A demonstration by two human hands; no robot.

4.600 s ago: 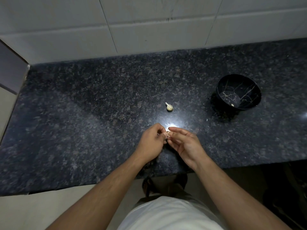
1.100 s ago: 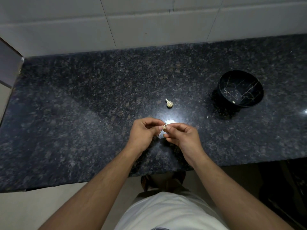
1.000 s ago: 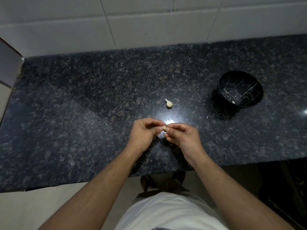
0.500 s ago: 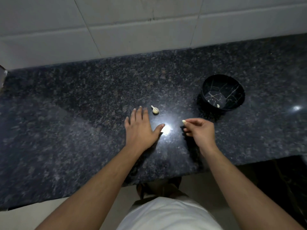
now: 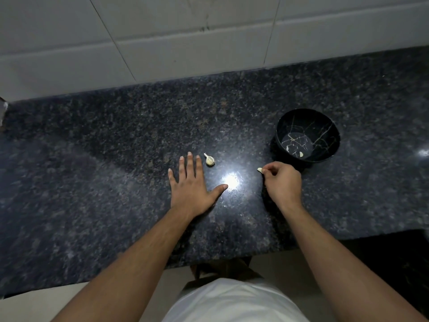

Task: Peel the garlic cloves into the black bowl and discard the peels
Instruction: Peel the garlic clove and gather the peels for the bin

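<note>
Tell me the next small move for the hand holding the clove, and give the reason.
Probably carry the right hand to the black bowl and drop its peeled clove in. The clove looks bare and white, two pale pieces already lie in the bowl, and the left hand rests flat on the counter.

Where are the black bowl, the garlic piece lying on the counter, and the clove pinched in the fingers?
black bowl (image 5: 325,126): head view, inner wall near the rim.
unpeeled garlic piece (image 5: 210,160): head view, its rounded body.
peeled clove (image 5: 259,169): head view, the tip protruding from the right hand (image 5: 283,182).
</note>
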